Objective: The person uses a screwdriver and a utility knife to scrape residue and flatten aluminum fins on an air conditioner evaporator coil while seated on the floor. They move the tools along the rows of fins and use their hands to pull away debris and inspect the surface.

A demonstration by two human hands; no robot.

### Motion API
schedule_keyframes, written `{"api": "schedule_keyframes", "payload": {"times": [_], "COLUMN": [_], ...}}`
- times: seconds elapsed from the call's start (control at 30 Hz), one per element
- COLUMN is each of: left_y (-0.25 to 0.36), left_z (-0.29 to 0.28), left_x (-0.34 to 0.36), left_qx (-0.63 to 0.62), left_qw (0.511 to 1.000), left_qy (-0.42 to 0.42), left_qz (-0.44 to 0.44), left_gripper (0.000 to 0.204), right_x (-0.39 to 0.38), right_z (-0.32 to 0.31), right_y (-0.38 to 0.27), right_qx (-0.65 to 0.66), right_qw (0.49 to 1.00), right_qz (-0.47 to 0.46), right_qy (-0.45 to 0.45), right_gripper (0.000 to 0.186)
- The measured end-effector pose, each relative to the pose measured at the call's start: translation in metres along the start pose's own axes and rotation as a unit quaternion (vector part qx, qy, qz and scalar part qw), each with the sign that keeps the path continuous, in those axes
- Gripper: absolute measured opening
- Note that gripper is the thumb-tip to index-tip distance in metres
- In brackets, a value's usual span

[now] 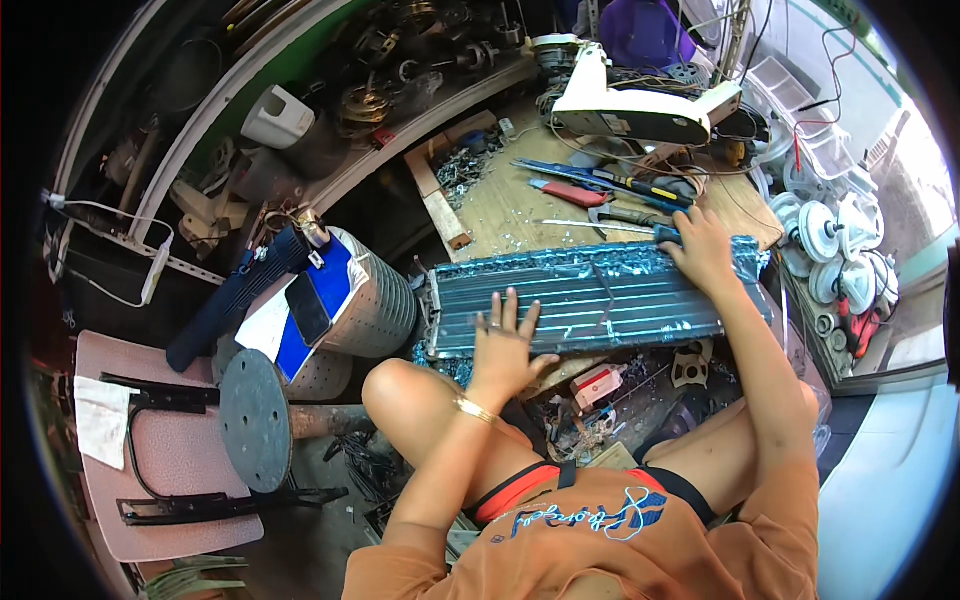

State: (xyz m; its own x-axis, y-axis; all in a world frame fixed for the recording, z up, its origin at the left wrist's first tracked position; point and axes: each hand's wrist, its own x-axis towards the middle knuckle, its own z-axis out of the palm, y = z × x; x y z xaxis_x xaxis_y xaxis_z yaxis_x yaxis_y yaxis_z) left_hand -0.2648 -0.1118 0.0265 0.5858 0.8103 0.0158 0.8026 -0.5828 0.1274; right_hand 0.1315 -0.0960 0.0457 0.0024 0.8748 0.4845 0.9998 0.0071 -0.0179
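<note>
A long dark ribbed panel (pixel 590 300), with crumpled shiny blue strips along its far edge, lies across the front of the wooden worktop (pixel 500 215). My left hand (pixel 507 345) rests on its near left part, fingers spread and a ring on one of them. At the panel's far right edge, my right hand (pixel 703 250) is closed around the blue handle of what looks like a screwdriver (pixel 666 235). A thin metal shaft extends left from that handle; my fingers partly hide the grip. Just beyond lie a red-handled tool (pixel 567 193) and a yellow-and-black knife (pixel 640 188).
A white curved appliance part (pixel 630 115) stands at the back. Small metal scraps (pixel 465 170) lie by a wooden strip (pixel 437 205). Left are a perforated drum (pixel 375 300) with a phone (pixel 308 308) and a pink chair (pixel 180 450). White plastic spools (pixel 835 235) pile at right.
</note>
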Motion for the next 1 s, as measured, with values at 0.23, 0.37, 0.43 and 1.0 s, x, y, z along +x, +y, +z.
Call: {"api": "schedule_keyframes", "payload": {"times": [0.23, 0.37, 0.43, 1.0], "left_y": [0.043, 0.017, -0.002, -0.054], "left_z": [0.025, -0.011, -0.017, 0.014], "left_x": [-0.017, 0.013, 0.040, 0.101], "left_qx": [-0.002, -0.115, -0.098, -0.074], "left_qw": [0.996, 0.990, 0.985, 0.995], "left_qy": [0.081, 0.065, 0.138, 0.057], "left_qz": [-0.021, 0.051, 0.033, 0.021], "left_gripper": [0.091, 0.084, 0.084, 0.098], "right_x": [-0.065, -0.080, -0.085, 0.033], "right_z": [-0.151, -0.200, -0.199, -0.182], "right_y": [-0.022, -0.051, -0.049, -0.061], "right_qx": [0.310, 0.320, 0.311, 0.096], "right_qw": [0.922, 0.888, 0.892, 0.909], "right_qz": [0.096, 0.138, 0.122, -0.059], "right_qy": [-0.212, -0.299, -0.303, -0.401], "right_gripper": [0.041, 0.045, 0.046, 0.039]}}
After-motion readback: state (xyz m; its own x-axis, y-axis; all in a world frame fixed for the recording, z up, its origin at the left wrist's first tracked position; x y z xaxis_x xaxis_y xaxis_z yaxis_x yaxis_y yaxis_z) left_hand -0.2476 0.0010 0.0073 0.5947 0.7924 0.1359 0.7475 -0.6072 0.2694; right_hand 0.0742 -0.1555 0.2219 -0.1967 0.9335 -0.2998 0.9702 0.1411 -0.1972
